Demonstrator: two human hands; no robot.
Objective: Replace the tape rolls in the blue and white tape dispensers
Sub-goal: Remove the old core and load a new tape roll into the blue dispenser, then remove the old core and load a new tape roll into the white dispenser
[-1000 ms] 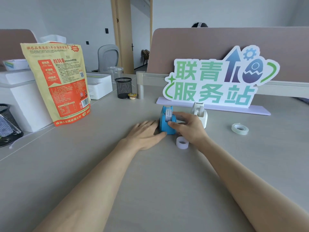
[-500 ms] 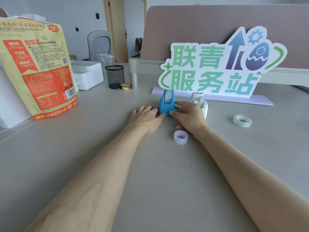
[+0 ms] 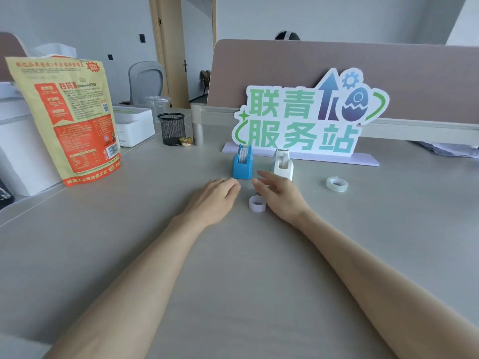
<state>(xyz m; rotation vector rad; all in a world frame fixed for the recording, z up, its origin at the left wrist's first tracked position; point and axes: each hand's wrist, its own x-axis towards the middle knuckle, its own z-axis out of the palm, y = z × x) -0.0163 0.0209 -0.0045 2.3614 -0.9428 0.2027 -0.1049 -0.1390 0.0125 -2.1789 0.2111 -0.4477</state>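
Grey counter fills the frame, a divider panel and a cut-out sign standing at the back. Centre frame, the blue dispenser sits upright with a roll seated in its top, and the white dispenser stands just beside it to the right, both in front of the sign's base. Left hand lies palm-down on the counter, fingertips close to the blue dispenser's base, gripping nothing. Right hand is spread loose, fingers apart and empty, just below the white dispenser. Between the two hands rests a small pale core, right by the right wrist. Out to the right, well apart, lies a clear tape roll. Upper left, a snack bag stands tall, with a mesh cup behind.
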